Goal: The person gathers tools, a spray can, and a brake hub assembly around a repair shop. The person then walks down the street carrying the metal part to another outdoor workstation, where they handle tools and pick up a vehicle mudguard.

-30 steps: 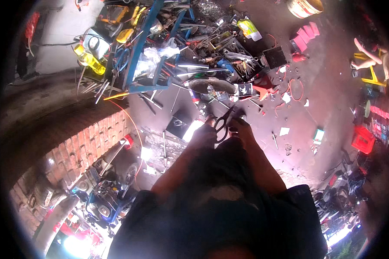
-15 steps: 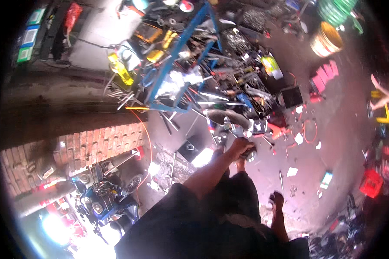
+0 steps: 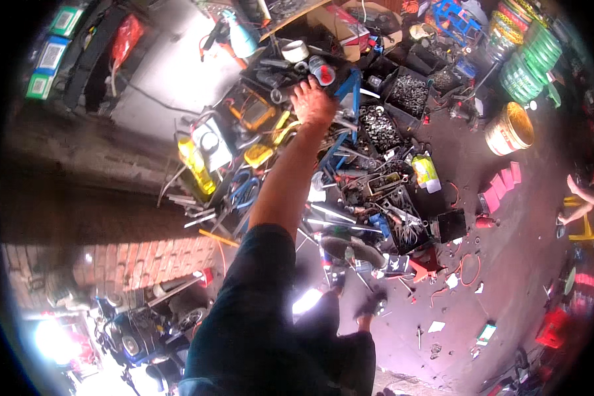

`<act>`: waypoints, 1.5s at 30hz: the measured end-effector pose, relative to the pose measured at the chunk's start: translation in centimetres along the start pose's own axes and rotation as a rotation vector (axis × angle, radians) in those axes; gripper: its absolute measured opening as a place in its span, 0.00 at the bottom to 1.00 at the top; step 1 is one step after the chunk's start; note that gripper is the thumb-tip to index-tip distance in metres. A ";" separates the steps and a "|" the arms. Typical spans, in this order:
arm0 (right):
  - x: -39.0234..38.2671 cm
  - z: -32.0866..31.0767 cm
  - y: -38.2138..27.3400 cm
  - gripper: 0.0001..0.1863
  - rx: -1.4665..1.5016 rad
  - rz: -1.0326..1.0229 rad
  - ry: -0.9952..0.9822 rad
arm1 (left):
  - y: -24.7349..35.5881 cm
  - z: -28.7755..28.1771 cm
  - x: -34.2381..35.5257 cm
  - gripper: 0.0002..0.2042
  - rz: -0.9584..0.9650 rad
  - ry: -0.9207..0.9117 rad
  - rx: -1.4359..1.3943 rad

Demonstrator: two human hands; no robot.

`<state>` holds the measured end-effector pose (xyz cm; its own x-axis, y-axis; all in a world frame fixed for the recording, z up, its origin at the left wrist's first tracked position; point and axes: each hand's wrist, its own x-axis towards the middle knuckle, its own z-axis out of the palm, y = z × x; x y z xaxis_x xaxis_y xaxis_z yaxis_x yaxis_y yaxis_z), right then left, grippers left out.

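My left arm stretches forward over a cluttered tool stand with a blue metal frame [image 3: 355, 99]. My left hand [image 3: 313, 104] is over a dark tray at the top of the stand, palm down, its fingers extended and slightly apart. Just beyond the fingertips lies a grey cylinder with a red end [image 3: 321, 70]; whether they touch it is unclear. A white roll, perhaps tape [image 3: 295, 51], sits behind it. Left of my hand are a yellow-framed device [image 3: 254, 111] and a yellow tool [image 3: 259, 156]. My right hand is out of view.
Open boxes of small metal parts [image 3: 408, 94] and a bin of wrenches [image 3: 406, 221] stand right of the frame. Farther right are a bucket [image 3: 509, 129] and green coils [image 3: 531, 63]. A yellow bottle [image 3: 196, 166] lies left. Another person's legs [image 3: 579, 198] show at the far right.
My left hand has gone from low near my legs to forward over the stand, its fingers now extended. My right hand has left the view. The view has tilted farther forward.
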<state>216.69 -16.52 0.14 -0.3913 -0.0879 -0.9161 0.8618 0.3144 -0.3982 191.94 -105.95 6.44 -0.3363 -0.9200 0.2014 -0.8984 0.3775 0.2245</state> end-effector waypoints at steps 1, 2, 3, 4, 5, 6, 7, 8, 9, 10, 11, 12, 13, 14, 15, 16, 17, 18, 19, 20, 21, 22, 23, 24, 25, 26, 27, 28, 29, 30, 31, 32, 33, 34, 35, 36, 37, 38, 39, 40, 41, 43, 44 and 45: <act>-0.5 0.5 0.0 0.21 -0.017 0.014 0.016 | -0.1 0.2 1.4 0.42 0.007 -0.029 0.034; -0.6 0.9 -0.2 0.21 -0.032 0.053 0.059 | -0.5 1.0 2.5 0.42 0.020 -0.008 0.080; -0.8 1.1 -0.4 0.21 -0.050 0.108 0.111 | -0.3 1.8 3.4 0.43 0.011 -0.029 0.057; -1.0 1.2 -0.6 0.21 -0.063 0.149 0.153 | -0.1 2.4 4.2 0.43 0.000 -0.051 0.036; -1.2 1.3 -0.8 0.21 -0.076 0.184 0.186 | 0.2 3.0 4.9 0.45 -0.028 -0.080 0.010; -1.6 1.3 -0.8 0.21 -0.083 0.219 0.216 | 0.4 3.4 5.2 0.44 -0.032 -0.089 -0.020; -1.8 1.4 -0.7 0.21 -0.092 0.245 0.238 | 0.7 4.1 5.6 0.42 -0.042 -0.057 -0.019; -2.3 1.5 -0.6 0.21 -0.095 0.273 0.259 | 0.9 4.5 5.9 0.41 -0.054 -0.025 -0.015; -2.8 1.5 -0.4 0.21 -0.096 0.290 0.276 | 1.1 4.3 6.2 0.35 -0.042 -0.033 -0.019; -3.1 1.4 -0.4 0.20 -0.101 0.305 0.289 | 1.2 4.5 6.6 0.33 -0.035 -0.024 -0.020; -3.5 1.3 -0.2 0.20 -0.105 0.320 0.299 | 1.1 4.8 6.9 0.33 -0.024 -0.023 -0.052; -3.8 1.3 0.0 0.20 -0.105 0.332 0.303 | 0.8 4.8 7.2 0.33 -0.015 -0.020 -0.081; -3.9 1.2 0.1 0.20 -0.105 0.341 0.308 | 0.3 4.5 7.5 0.32 -0.001 0.027 -0.100; -4.2 1.0 0.6 0.20 -0.100 0.349 0.317 | -0.3 4.2 7.8 0.32 0.013 0.048 -0.115; -4.3 0.7 0.9 0.20 -0.098 0.354 0.317 | -1.1 3.7 8.0 0.32 0.009 0.074 -0.155; -4.4 0.4 1.1 0.20 -0.097 0.353 0.315 | -1.9 2.8 8.1 0.32 0.004 0.106 -0.193; -4.4 0.1 1.3 0.20 -0.091 0.340 0.310 | -2.9 1.8 8.0 0.30 0.023 0.159 -0.271; -4.1 1.0 0.6 0.20 -0.086 0.322 0.300 | -2.6 -0.2 7.2 0.26 -0.002 0.180 -0.376; -2.8 1.5 -0.8 0.19 -0.154 0.280 0.279 | -2.5 -1.8 6.8 0.25 0.027 0.201 -0.420; -2.3 2.6 -2.3 0.18 -0.222 0.234 0.252 | -2.6 -3.6 6.2 0.24 0.058 0.226 -0.461; -0.8 2.0 -1.6 0.16 -0.210 0.076 0.185 | -3.2 -5.1 5.8 0.24 0.054 0.185 -0.507; 1.8 2.6 -3.1 0.12 0.013 0.257 0.296 | -2.6 -7.5 4.2 0.23 0.112 0.187 -0.560; 5.9 1.9 -2.8 0.09 -0.416 0.037 0.239 | -2.6 -8.9 2.9 0.23 0.177 0.110 -0.674; 9.1 1.5 -2.2 0.10 -0.836 -0.193 0.180 | -2.4 -10.2 1.5 0.24 0.248 0.029 -0.789; 11.0 3.3 -4.3 0.12 -1.552 -0.734 0.194 | -0.8 -12.3 -1.3 0.24 0.293 -0.006 -0.765; 11.8 7.2 -8.2 0.12 -1.467 -0.456 0.112 | 0.9 -13.7 -4.4 0.24 0.330 -0.075 -0.751; 11.4 11.5 -12.0 0.16 -1.113 -0.949 0.370 | 0.8 -12.4 -5.9 0.25 0.440 -0.090 -0.801; 9.8 14.6 -16.8 0.25 -0.852 -0.758 0.348 | 3.2 -13.1 -9.4 0.25 0.522 -0.169 -0.850; 6.7 18.5 -22.8 0.31 -0.888 -0.862 0.382 | 5.4 -14.5 -13.2 0.24 0.564 -0.316 -0.880; 3.1 21.9 -28.5 0.33 -0.651 -0.838 0.276 | 5.8 -14.4 -16.4 0.23 0.594 -0.422 -0.847; 1.9 23.0 -30.6 0.36 -0.719 -0.899 0.308 | 6.6 -13.4 -19.6 0.21 0.621 -0.542 -0.815; 1.6 22.8 -32.3 0.40 -0.872 -1.118 0.330 | 9.1 -15.3 -23.9 0.20 0.458 -0.793 -1.005; 0.4 22.6 -33.3 0.41 -0.925 -1.135 0.378 | 10.1 -14.6 -27.1 0.22 0.630 -0.755 -0.829; -0.7 21.9 -34.1 0.43 -0.981 -1.159 0.403 | 12.0 -15.3 -30.9 0.22 0.488 -1.027 -1.021; -1.5 19.8 -34.4 0.43 -0.942 -1.224 0.400 | 14.3 -16.2 -34.4 0.22 0.638 -1.002 -1.047; -2.0 17.7 -34.3 0.43 -0.908 -1.297 0.374 | 16.0 -16.8 -37.8 0.22 0.770 -0.959 -1.067; -2.2 15.3 -34.0 0.42 -0.800 -1.254 0.347 | 18.3 -17.4 -41.1 0.22 0.799 -0.996 -1.064; -1.9 11.9 -32.9 0.41 -0.710 -1.305 0.392 | 20.7 -18.1 -44.3 0.23 0.821 -1.038 -1.056; -3.0 8.8 -32.5 0.40 -0.563 -1.289 0.376 | 23.1 -19.3 -46.9 0.23 0.930 -1.052 -1.003; -3.5 5.8 -31.6 0.39 -0.418 -1.263 0.377 | 25.5 -19.5 -49.7 0.24 1.047 -1.078 -0.954; -3.0 2.9 -30.9 0.38 -0.410 -1.431 0.534 | 27.5 -19.1 -52.2 0.26 1.155 -1.054 -0.916; -2.3 -1.5 -28.8 0.33 0.072 -1.176 0.228 | 31.8 -19.4 -56.4 0.27 1.255 -1.124 -0.978; -1.5 -3.8 -27.9 0.32 0.217 -1.152 0.145 | 33.7 -19.2 -58.7 0.28 1.328 -1.195 -1.050; -1.2 -5.9 -27.2 0.32 0.364 -1.112 0.074 | 34.9 -20.2 -60.5 0.29 1.209 -1.487 -1.007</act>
<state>191.84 -19.33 12.34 -0.9948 -0.0851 -0.0550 0.0705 -0.1912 -0.9790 186.61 -34.97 21.36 -0.8353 0.5496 0.0143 0.1076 0.1378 0.9846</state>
